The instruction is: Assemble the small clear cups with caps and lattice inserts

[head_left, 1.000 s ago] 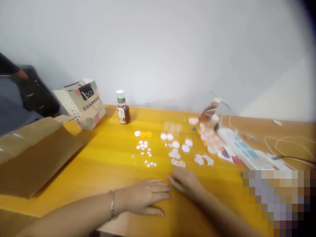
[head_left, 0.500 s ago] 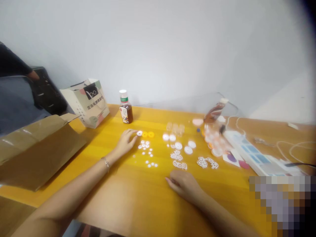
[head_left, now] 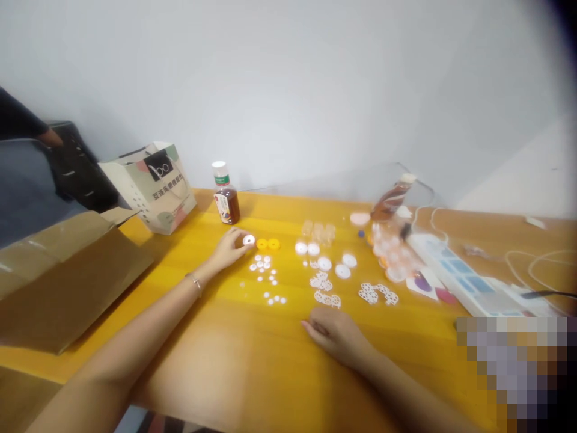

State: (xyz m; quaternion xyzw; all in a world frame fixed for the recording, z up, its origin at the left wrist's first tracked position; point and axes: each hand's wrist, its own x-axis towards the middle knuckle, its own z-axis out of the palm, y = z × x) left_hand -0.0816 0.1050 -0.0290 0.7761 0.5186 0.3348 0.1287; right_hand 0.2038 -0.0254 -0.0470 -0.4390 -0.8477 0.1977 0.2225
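My left hand (head_left: 231, 248) is closed in a pinch on a small white wheel (head_left: 249, 239) with a dark hole at its centre. Just right of it, two yellow wheels (head_left: 267, 243) stand side by side on the table. Small white discs (head_left: 261, 262) lie in groups below them. My right hand (head_left: 336, 332) rests on the table, its fingers curled in; whether anything is inside is hidden. Beyond it lie white openwork gear-like pieces (head_left: 321, 281), more of these pieces (head_left: 377, 293) to the right, and several larger white wheels (head_left: 324, 264).
A cardboard box (head_left: 81, 276) and a paper bag (head_left: 164, 192) stand left, beside a bottle of dark liquid (head_left: 226, 201). At right are another brown bottle (head_left: 391, 201), a blurred bubbly plastic pack (head_left: 392, 252), a white-and-blue tray (head_left: 455, 273) and cables. A person's hand (head_left: 50, 138) shows far left.
My left hand has shifted slightly left with the white wheel, widening the gap to the yellow wheels. The wheel's face and hole show more plainly. My right hand stays in place.
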